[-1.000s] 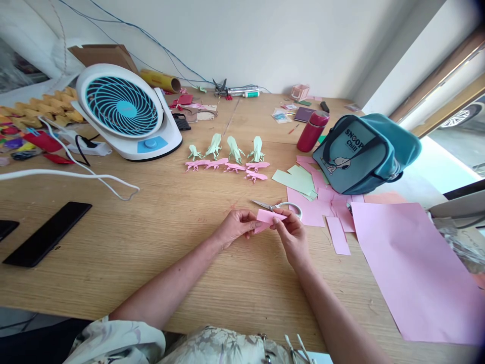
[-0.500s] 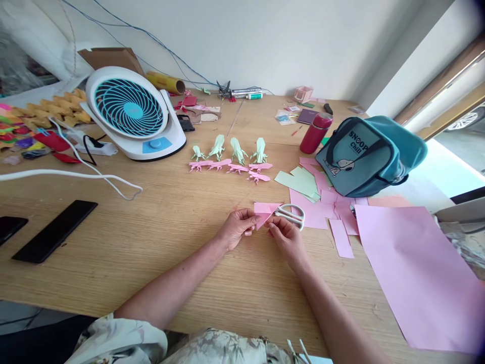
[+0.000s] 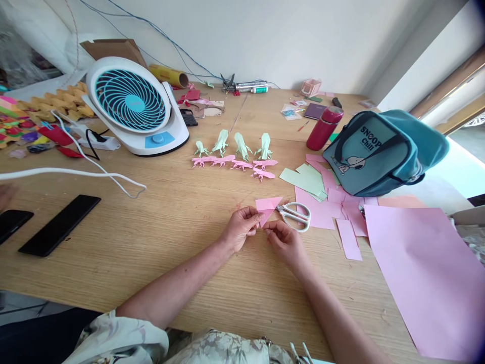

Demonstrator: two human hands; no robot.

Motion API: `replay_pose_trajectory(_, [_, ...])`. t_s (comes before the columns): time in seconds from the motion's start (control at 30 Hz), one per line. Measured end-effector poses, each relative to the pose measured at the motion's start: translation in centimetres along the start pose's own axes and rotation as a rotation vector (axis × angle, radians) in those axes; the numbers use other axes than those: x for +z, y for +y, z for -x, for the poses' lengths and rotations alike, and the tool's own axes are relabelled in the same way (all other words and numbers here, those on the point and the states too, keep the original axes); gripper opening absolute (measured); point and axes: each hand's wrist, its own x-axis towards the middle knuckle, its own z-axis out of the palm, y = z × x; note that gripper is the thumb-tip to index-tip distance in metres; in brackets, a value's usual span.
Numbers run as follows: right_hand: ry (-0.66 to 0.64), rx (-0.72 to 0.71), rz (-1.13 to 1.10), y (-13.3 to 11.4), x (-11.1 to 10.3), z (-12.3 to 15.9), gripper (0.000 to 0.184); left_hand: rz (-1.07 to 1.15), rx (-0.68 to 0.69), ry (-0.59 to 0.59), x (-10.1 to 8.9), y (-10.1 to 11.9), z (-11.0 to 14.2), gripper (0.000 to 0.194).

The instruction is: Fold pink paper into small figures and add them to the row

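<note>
My left hand point(image 3: 239, 230) pinches a folded pink paper point(image 3: 267, 204), a small triangular shape whose point faces down, between thumb and fingers. At that lower point my right hand point(image 3: 286, 242) is closed, its thumb and forefinger pressed together on the paper's edge; the exact contact is partly hidden. White-handled scissors point(image 3: 297, 216) lie just beyond my right hand, blades partly behind the paper. Farther back stand several green folded-paper insects point(image 3: 241, 146), with a row of pink folded-paper insects point(image 3: 241, 165) in front of them.
Pink and green paper pieces point(image 3: 318, 215) and a large pink sheet point(image 3: 420, 273) lie right, near a teal bag point(image 3: 373, 156) and red flask point(image 3: 324, 129). Left are a fan point(image 3: 132, 103), white cable point(image 3: 68, 174), two dark phones point(image 3: 60, 225) and another person's blurred hand point(image 3: 6, 194).
The view has shifted slightly. My right fingers have slid down toward the paper's lower point, and the paper's upper part shows more. Another person's hand has appeared at the left edge.
</note>
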Motion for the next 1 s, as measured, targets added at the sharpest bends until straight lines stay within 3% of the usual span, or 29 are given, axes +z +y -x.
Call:
replay_pose_trajectory(0.17, [-0.002,0.140,-0.211,-0.5,0.4,0.0,0.032,-0.003,-0.011,0.023,0.3,-0.1,0.3,0.046])
replay_pose_trajectory(1.0, [-0.076,0.202,-0.311,-1.7,0.2,0.0,0.031,-0.081,0.046,0.039,0.4,-0.8,0.4,0.043])
